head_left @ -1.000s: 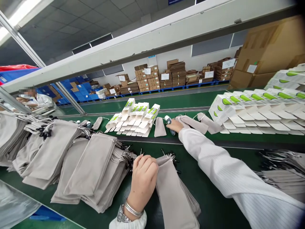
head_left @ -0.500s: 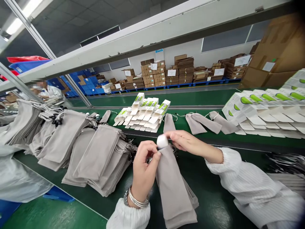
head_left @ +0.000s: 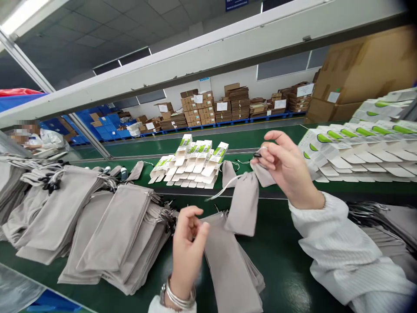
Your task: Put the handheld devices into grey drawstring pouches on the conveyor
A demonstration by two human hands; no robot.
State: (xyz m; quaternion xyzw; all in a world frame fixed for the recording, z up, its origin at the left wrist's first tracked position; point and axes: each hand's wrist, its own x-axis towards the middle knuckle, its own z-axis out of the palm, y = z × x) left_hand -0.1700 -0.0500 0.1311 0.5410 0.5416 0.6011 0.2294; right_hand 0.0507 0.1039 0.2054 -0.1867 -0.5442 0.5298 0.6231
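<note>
While the right hand point(head_left: 286, 167) pinches a pouch drawstring point(head_left: 259, 154), the left hand point(head_left: 188, 248) — grip loosely spread — hovers over grey pouches point(head_left: 228, 265).

Pretty simple layout here: stacks of drawstring pouches point(head_left: 107, 230) are piled on the near belt point(head_left: 280, 261) at left, with a cluster of open paper boxes point(head_left: 189, 167) on the belt behind them, mid-frame. More paper boxes point(head_left: 355, 148) are lined up at right, and way in back, cardboard cartons point(head_left: 228, 104) sit on pallets point(head_left: 247, 123) along the wall point(head_left: 172, 98).
</note>
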